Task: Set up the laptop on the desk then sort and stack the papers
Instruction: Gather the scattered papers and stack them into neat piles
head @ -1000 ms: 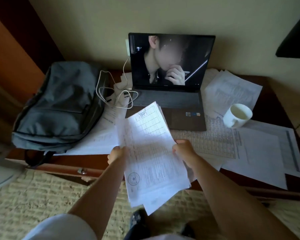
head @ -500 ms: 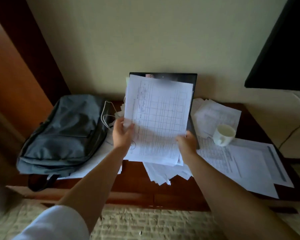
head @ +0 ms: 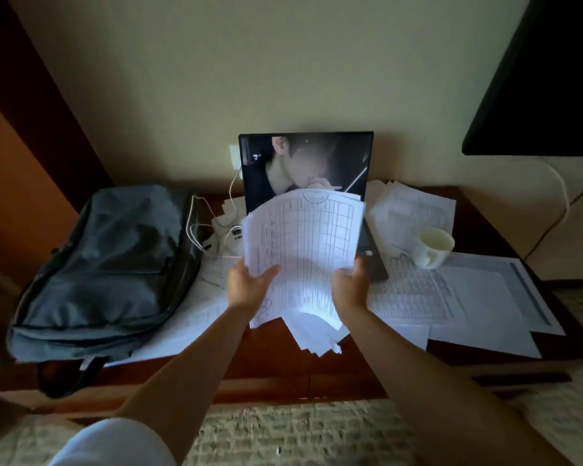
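Note:
An open laptop point(head: 305, 163) stands at the back of the wooden desk point(head: 334, 368), its screen lit; the keyboard is mostly hidden. In front of it I hold a bundle of printed table sheets point(head: 303, 243), upright and bowed. My left hand point(head: 248, 287) grips its left edge, my right hand point(head: 349, 287) grips its right edge. The sheets' lower ends fan out unevenly below my hands. More loose papers point(head: 451, 297) lie spread over the right half of the desk, and a heap point(head: 414, 210) sits behind the cup.
A grey backpack point(head: 108, 270) fills the desk's left side, lying on more sheets. A white charger and cable point(head: 216, 227) sit beside the laptop. A white cup point(head: 433, 247) stands on the papers at the right. A dark screen point(head: 546, 75) hangs upper right.
The view has dropped back down, so the laptop screen shows again above the bundle. I have lowered the bundle slightly and it now bows outward between my hands.

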